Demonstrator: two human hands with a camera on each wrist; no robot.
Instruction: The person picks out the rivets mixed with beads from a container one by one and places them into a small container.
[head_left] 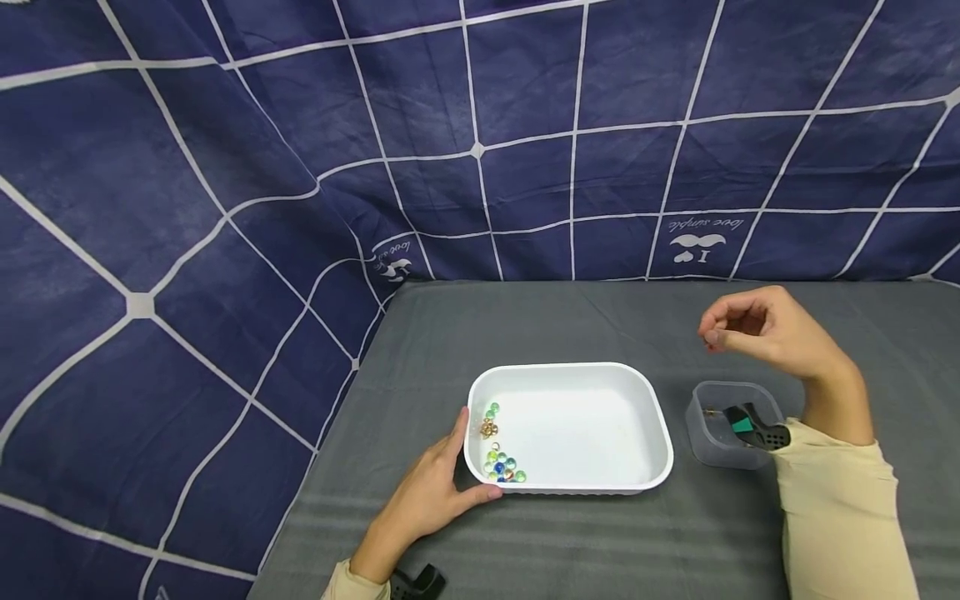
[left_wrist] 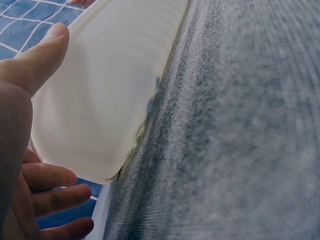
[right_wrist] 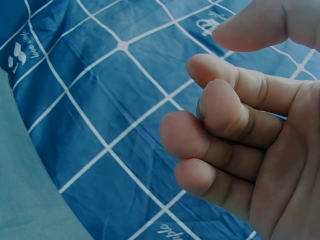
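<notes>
In my head view my left hand (head_left: 427, 487) touches the white tray (head_left: 585, 425) of glass marbles (head_left: 499, 468) near a clear plastic box (head_left: 723, 454); at my left wrist it's spread; at my right, my right hand (right_wrist: 267, 127) curls loosely, any hold unclear.

Our bare left hand (head_left: 427, 490) spreads low, its thumb (head_left: 478, 497) well apart from the fingers (head_left: 454, 433). Our bare right hand (head_left: 780, 329) is raised from a bent wrist (head_left: 836, 396), fingers loosely curled, thumb (right_wrist: 252, 30) apart from the index fingertip (right_wrist: 204, 69).
</notes>
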